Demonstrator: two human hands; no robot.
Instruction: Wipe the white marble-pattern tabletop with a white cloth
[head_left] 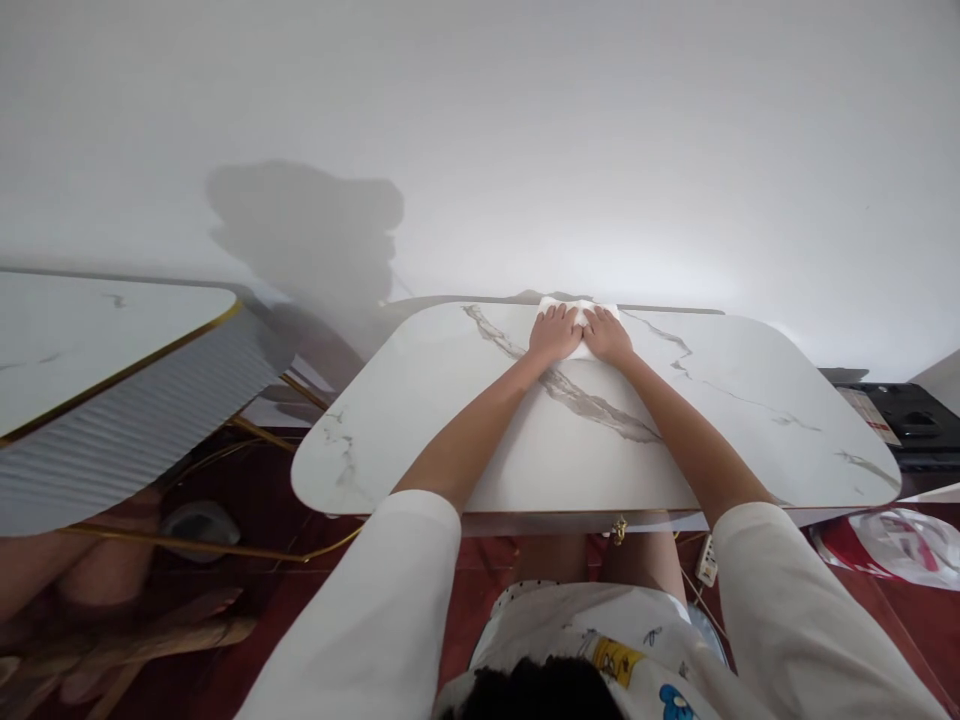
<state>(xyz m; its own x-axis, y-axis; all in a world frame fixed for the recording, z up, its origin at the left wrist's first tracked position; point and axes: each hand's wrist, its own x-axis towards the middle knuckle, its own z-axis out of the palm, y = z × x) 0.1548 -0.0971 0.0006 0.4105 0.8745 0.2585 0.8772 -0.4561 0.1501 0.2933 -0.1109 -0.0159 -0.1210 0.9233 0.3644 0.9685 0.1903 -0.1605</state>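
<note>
A white cloth (pixel 577 348), perhaps a paper towel, lies flat at the far edge of a white marble-patterned table (pixel 420 410). My left hand (pixel 556 332) rests palm down on its left part, fingers stretched out and slightly spread. Beside it, my right hand (pixel 606 335) lies flat on the right part of the same cloth, thumbs close together. Both arms reach straight across the tabletop. My palms hide much of the cloth.
A white wall (pixel 480 150) rises right behind the table. At left stands another marble-topped table (pixel 97 340) with a ribbed side, and a person's bare legs (pixel 105 560) are below it. A black appliance (pixel 919 420) and a power strip (pixel 706 562) are at right.
</note>
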